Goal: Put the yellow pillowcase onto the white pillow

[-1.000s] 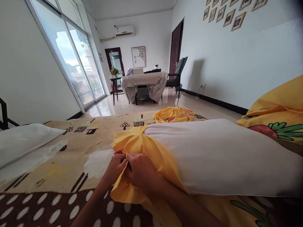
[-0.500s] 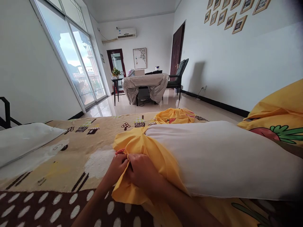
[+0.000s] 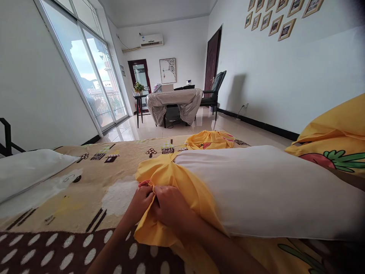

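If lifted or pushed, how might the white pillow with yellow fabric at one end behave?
The white pillow would probably give and bend, since its puffed, rounded shape looks soft. Lying broad side down, it seems unlikely to roll. The yellow fabric would likely hang limp, judging by its folds.

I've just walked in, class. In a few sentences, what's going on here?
A person's left hand and right hand are close together, both gripping a yellow cloth. It is bunched about the left end of a white pillow, most of which is uncovered. Beyond it, a second yellow cloth lies crumpled on a patterned blanket. Another white pillow lies at the picture's left.
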A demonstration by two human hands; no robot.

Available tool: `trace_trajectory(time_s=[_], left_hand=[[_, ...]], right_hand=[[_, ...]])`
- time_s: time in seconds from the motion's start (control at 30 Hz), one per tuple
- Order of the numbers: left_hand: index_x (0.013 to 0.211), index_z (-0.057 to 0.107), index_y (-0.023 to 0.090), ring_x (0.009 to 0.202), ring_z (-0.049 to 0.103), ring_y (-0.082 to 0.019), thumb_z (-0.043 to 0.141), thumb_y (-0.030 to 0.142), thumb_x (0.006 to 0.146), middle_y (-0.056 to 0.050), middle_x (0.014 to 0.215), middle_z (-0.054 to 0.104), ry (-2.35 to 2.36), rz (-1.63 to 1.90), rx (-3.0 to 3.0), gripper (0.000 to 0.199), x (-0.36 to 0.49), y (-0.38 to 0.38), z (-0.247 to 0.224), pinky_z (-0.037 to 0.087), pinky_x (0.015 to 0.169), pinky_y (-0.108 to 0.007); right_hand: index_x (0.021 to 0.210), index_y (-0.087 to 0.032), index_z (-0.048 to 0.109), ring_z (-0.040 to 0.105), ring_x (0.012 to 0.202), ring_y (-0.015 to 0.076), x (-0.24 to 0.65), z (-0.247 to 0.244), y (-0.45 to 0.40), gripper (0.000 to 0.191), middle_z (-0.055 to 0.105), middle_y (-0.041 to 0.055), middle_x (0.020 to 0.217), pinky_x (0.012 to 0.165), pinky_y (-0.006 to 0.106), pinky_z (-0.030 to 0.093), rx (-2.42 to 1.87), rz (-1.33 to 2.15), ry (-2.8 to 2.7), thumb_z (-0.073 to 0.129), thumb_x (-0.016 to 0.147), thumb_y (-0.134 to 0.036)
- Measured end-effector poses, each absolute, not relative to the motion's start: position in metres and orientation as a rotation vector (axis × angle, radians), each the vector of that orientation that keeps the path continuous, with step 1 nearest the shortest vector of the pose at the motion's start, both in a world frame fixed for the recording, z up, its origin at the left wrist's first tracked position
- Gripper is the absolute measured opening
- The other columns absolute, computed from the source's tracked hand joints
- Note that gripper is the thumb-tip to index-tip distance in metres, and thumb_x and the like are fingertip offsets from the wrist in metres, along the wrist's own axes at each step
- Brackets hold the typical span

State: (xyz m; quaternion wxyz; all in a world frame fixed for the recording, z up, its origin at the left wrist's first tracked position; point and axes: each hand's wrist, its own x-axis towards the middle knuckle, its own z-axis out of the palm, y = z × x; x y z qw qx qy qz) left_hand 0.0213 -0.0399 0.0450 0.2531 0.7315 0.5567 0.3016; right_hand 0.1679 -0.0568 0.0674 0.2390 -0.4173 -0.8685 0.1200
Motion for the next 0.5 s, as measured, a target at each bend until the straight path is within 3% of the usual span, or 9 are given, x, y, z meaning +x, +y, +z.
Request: trace_trajectory(time_s=[0.5], left_hand=[[0.05, 0.041, 0.02, 0.068, 0.05, -0.02, 0.036, 0.032, 0.07, -0.004, 0.057, 0.055, 1.523, 0.814, 2.024, 0.025, 0.0211, -0.0406, 0.0448, 0.04, 0.087, -0.039]], right_hand=[[0.087, -0.017, 0.06, 0.06, 0.072, 0.0163, 0.167, 0.0625, -0.0552, 0.016, 0.067, 0.0055, 0.084, 0.062, 0.028, 0.033, -1.121, 0.293, -2.355, 0.045, 0.083, -0.02]])
